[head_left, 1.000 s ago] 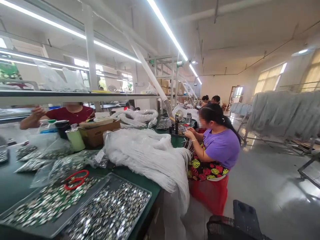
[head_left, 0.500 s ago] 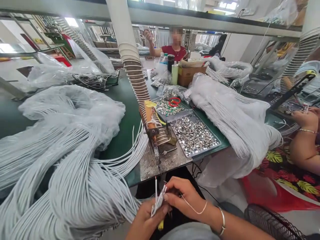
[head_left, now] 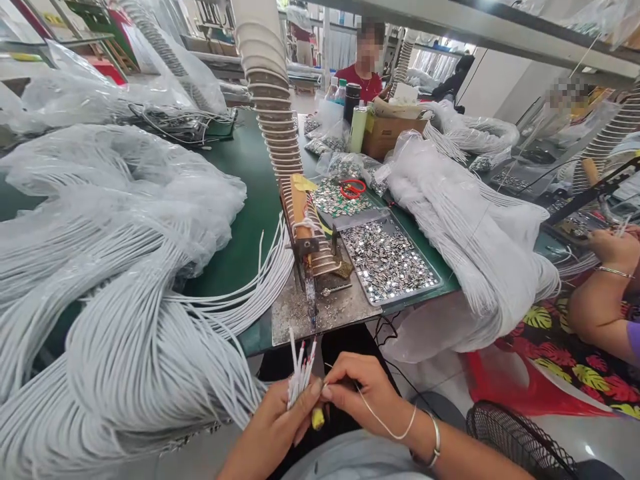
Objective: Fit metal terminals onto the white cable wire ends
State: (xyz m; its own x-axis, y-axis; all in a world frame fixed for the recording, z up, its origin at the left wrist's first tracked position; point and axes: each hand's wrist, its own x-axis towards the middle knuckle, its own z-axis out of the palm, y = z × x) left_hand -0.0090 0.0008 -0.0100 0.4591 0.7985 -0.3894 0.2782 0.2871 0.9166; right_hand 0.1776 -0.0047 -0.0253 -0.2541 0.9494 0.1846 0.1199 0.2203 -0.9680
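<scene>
My left hand (head_left: 285,417) is closed around a small bundle of white cables (head_left: 299,380), their ends pointing up. A few of those ends show reddish tips. Thumb and forefinger of my right hand (head_left: 367,390) are pinched right beside my left thumb. A thin pale wire, seemingly solder wire (head_left: 383,425), runs from the right fingers in a loop toward the wrist. Something yellow (head_left: 318,419) shows under my left hand. Just beyond the hands, a soldering iron (head_left: 304,230) with an orange handle is clamped tip-down over a dirty metal plate (head_left: 290,320).
A large heap of white cables (head_left: 125,333) lies at left, partly in plastic. Right of the iron stands a tray of small metal connectors (head_left: 390,260), with red-handled scissors (head_left: 353,189) behind. A ribbed hose (head_left: 275,107) hangs overhead. Another person's arm (head_left: 600,287) is at right.
The view has tilted down and shifted. In my left hand the cable ends now fan upward, more of them visible. My right fingers have moved down from the cable ends to the left thumb.
</scene>
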